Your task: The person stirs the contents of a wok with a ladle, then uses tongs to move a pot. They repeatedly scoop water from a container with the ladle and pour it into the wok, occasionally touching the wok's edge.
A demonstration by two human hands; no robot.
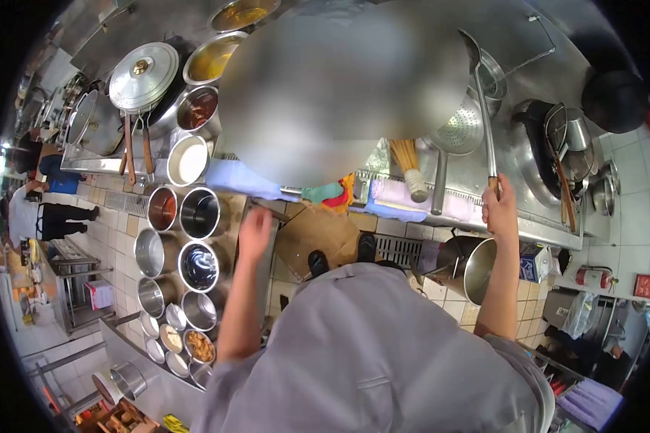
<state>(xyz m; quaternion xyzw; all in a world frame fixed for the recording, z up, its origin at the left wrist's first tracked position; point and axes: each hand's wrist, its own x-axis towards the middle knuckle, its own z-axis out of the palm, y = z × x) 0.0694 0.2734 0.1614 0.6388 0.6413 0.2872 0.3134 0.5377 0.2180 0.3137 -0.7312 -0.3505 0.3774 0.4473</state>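
View from the head, looking down over the person's grey shirt (368, 346) to a steel cooking table (513, 43). The right hand (500, 206), on the right of the scene, is clamped around the lower end of the ladle (484, 115): the fingers wrap the handle fully and the thumb lies against it. The ladle's long handle runs up and slightly left from the fist, and its bowl lies far out on the table, beside the blurred central patch. A perforated skimmer (461, 130) lies just left of the ladle handle, with a bamboo brush (409, 162) further left. A dark wok (538, 144) sits to the right of the ladle.

The left hand (255, 231), left of centre, is raised with the forearm pointing away from the body. It is smeared, so how far the fingers are spread, and whether they hold anything, cannot be told. It hangs just right of a cluster of round steel containers (198, 213), apart from them, and near a blue cloth (238, 179) on the table's edge.

The two hands are well apart. A lidded pot (143, 76) stands at far left. A large steel pot (480, 267) stands on the tiled floor (448, 307) below the right forearm. Other people (43, 209) stand at the far left edge.
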